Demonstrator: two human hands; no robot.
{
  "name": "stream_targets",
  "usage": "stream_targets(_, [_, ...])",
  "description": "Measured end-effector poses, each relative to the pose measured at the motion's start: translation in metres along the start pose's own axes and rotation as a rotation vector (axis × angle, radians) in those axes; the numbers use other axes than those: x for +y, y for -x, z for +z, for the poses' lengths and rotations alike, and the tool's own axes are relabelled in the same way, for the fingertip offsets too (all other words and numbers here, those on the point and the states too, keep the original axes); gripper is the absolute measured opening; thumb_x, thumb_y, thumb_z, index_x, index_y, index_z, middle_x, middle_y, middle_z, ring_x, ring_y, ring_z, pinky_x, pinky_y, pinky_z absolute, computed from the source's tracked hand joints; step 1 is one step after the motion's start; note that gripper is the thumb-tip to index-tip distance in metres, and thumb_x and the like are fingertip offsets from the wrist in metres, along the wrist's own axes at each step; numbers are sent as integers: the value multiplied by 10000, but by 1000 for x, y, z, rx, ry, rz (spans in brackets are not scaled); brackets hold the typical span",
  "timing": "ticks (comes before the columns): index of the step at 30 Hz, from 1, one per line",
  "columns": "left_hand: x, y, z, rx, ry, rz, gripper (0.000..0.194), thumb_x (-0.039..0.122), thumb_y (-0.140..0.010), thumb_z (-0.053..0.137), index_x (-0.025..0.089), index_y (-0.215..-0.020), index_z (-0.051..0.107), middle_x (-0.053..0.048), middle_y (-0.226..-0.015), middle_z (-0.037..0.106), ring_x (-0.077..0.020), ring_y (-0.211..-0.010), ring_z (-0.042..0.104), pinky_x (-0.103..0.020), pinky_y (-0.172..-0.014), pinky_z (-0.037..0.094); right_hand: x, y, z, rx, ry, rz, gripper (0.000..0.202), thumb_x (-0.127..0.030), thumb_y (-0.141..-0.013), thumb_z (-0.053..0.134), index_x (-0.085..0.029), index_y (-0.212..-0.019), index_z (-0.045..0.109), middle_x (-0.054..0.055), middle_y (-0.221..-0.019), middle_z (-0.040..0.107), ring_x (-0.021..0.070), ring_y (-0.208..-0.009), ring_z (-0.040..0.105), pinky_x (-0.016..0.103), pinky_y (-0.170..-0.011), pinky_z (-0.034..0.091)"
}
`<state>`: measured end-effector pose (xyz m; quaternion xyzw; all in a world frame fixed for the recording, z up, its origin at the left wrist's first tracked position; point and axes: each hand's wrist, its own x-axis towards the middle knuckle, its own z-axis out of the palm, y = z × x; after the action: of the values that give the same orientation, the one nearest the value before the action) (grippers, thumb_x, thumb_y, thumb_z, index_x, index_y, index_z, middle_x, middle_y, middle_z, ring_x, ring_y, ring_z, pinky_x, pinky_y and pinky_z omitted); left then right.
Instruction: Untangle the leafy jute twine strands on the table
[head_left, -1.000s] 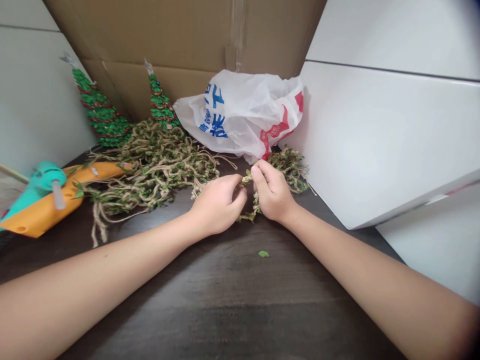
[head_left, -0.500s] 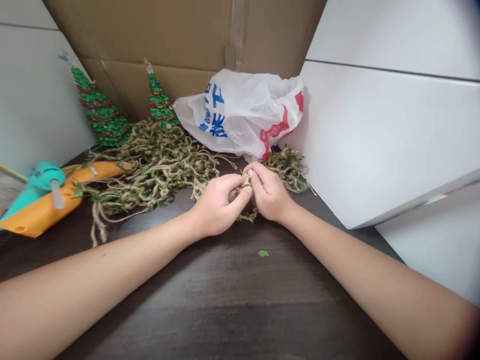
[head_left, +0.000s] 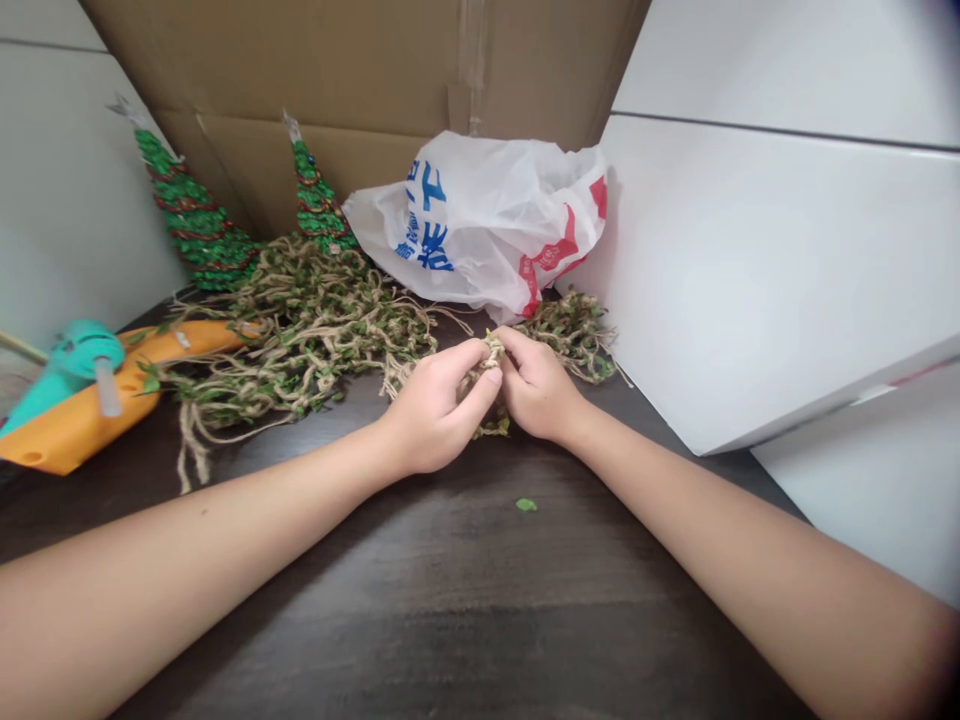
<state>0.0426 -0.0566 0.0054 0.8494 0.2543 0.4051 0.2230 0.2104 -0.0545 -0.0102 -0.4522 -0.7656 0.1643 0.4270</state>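
Observation:
My left hand and my right hand meet over the middle of the table. Both are closed on a knotted piece of jute rope garland with small green leaves. Its beige knots show between my thumbs and fingers; the rest is mostly hidden by my hands. A large tangle of the same leafy rope lies just beyond and left of my left hand. Past my right hand sits a smaller clump of leafy rope.
A crumpled white plastic bag stands behind my hands. Two tinsel Christmas trees are at the back left. An orange tool and a teal glue gun lie at left. One loose leaf is on the dark table.
My hands stay almost in place, with a slight shift of the fingers around the rope garland. The view has tilted a little.

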Motion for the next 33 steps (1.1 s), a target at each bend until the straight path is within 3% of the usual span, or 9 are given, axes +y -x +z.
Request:
stream_targets(10, [-1, -1, 0, -28, 14, -8, 165, 261, -998, 446, 169, -884, 523, 13, -764, 543, -122, -682, 490, -262, -677, 393, 0, 2, 0, -104, 65, 66, 130, -252, -901, 474, -212, -778, 483, 8, -749, 606, 161, -690, 518, 285, -664, 386])
stream_targets(18, [-1, -1, 1, -34, -3, -19, 150, 254, -995, 451, 172, -888, 518, 9, -768, 560, -122, -680, 508, -264, -668, 400, 0, 2, 0, -85, 39, 42, 92, -227, -888, 490, -214, -797, 495, -2, -734, 588, 160, -678, 519, 293, -665, 409])
stream_targets(20, [-2, 0, 1, -21, 3, -41, 136, 249, -997, 442, 176, -920, 527, 4, -785, 582, -126, -691, 529, -266, -673, 414, -1, 2, 0, -57, -1, 12, 72, -203, -896, 477, -220, -915, 544, -3, -772, 600, 168, -704, 543, 308, -692, 428])
stream_targets(23, [-2, -1, 1, -5, 9, -74, 149, 246, -999, 424, 178, -929, 537, -6, -800, 613, -134, -702, 556, -271, -674, 430, -2, 3, 0, -34, -69, 19, 398, -160, -887, 482, -256, -1272, 506, -2, -844, 632, 175, -726, 579, 329, -716, 450])
stream_targets(25, [-2, -1, 0, -2, 4, -77, 166, 249, -996, 426, 173, -912, 547, -8, -789, 619, -134, -693, 560, -272, -668, 431, -3, 3, 0, -29, -95, 30, 512, -145, -866, 505, -274, -1359, 457, -7, -846, 633, 169, -710, 575, 329, -712, 454])
stream_targets(29, [-1, -1, 0, -11, 6, -65, 199, 251, -991, 434, 158, -896, 582, -11, -774, 622, -133, -688, 554, -273, -677, 436, -4, 2, -1, -61, -86, -16, 177, -154, -836, 523, -227, -986, 583, -5, -819, 601, 161, -745, 537, 313, -726, 444])
stream_targets(31, [-2, -1, 0, -17, 8, -62, 218, 261, -993, 438, 155, -880, 593, -13, -774, 624, -136, -696, 550, -276, -686, 439, -4, 1, -2, -64, -75, -31, 48, -166, -828, 518, -214, -835, 521, -7, -780, 556, 154, -734, 498, 303, -711, 426])
stream_targets(33, [-2, -1, 0, -14, 2, -54, 221, 265, -995, 443, 156, -880, 597, -12, -773, 617, -139, -705, 545, -283, -703, 445, -4, 0, -3, -41, -60, -61, 88, -166, -811, 509, -216, -771, 449, -13, -755, 501, 147, -714, 456, 299, -690, 399])
